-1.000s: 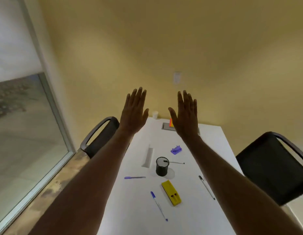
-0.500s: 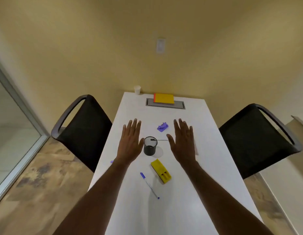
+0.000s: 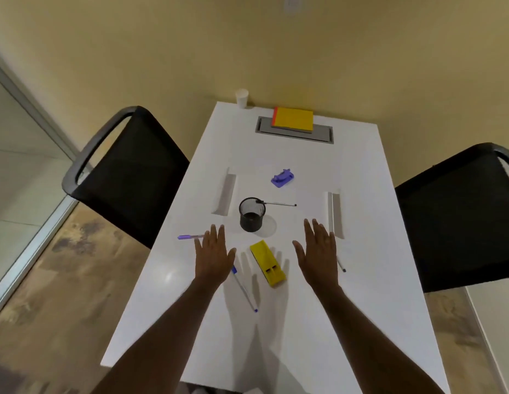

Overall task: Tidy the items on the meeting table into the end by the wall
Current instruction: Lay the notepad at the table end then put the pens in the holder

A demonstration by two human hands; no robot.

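On the white meeting table (image 3: 361, 177) stands a black mesh pen cup (image 3: 251, 214) with a thin black pen (image 3: 277, 203) lying behind it. A yellow stapler-like block (image 3: 268, 263) lies between my hands. My left hand (image 3: 214, 255) hovers flat and open, partly over a blue pen (image 3: 244, 288), with a purple pen (image 3: 189, 237) at its fingertips. My right hand (image 3: 317, 253) is flat and open too, covering part of a dark pen (image 3: 341, 265). A purple clip (image 3: 282, 178) lies further back. Two white folded cards (image 3: 225, 191) (image 3: 334, 213) flank the cup.
At the wall end sit a white paper cup (image 3: 242, 98) and a yellow notepad (image 3: 293, 118) on a grey cable hatch (image 3: 294, 134). Black chairs stand at the left (image 3: 125, 172) and right (image 3: 458, 214). A glass partition (image 3: 17, 143) runs along the left.
My view has tilted down from the wall to the table. Both hands have come down from raised in front of me to low over the table, either side of the yellow block.
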